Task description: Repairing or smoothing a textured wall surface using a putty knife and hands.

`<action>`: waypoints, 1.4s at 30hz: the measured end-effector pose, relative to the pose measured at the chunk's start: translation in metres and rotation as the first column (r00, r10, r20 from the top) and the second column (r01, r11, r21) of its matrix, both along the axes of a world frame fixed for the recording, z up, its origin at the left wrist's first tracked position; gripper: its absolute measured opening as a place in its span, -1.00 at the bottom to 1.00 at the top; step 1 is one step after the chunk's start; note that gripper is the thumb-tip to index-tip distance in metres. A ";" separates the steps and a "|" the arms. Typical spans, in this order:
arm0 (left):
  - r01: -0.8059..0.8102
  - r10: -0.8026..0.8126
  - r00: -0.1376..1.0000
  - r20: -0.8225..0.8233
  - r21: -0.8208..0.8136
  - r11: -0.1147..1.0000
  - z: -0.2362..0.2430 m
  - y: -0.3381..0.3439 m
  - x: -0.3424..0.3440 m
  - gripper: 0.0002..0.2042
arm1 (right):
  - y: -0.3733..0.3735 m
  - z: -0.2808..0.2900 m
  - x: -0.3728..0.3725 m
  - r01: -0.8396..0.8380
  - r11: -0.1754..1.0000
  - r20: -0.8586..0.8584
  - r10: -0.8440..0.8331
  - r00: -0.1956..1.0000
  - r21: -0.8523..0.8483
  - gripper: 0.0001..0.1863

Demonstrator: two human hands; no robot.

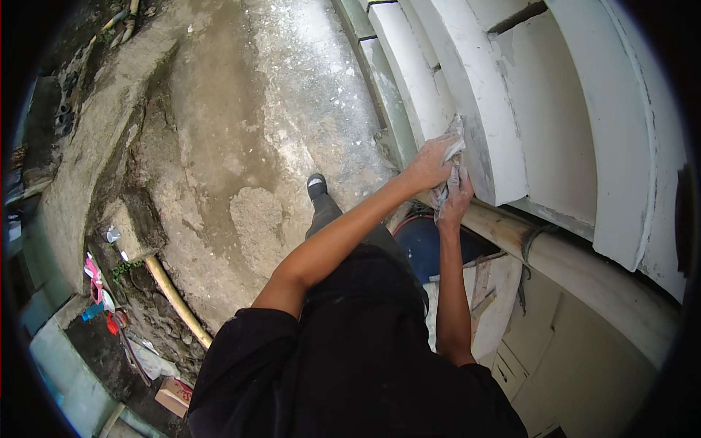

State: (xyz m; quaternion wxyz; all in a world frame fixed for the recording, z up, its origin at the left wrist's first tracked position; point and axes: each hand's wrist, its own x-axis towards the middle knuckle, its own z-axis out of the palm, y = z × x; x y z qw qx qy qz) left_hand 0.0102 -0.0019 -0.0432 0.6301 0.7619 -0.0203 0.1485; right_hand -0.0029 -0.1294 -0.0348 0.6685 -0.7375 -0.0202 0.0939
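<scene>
My left hand (428,169) is closed round a crumpled whitish rag or plastic sheet (456,131), whose exact kind I cannot make out. Just below it, my right hand (457,198) grips the lower part of the same crumpled piece. White powder or paste coats the fingers of both hands. They meet beside the edge of a long white moulded panel (478,109), close to or touching it. More white panels (548,109) stand to the right, with dark gaps between some of them.
Beneath the panels runs a thick bamboo pole (566,255). A dark blue round container (418,248) is below my hands. Left lies a rough concrete path (226,146) with white splashes and a broken edge. A bamboo length (175,301) and a cardboard box (174,396) lie farther left.
</scene>
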 end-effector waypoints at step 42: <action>0.221 -0.238 0.965 -0.109 -0.146 0.964 0.022 0.023 -0.002 -0.38 | 0.014 0.018 -0.003 0.070 0.997 -0.055 -0.069 0.996 0.027 -0.75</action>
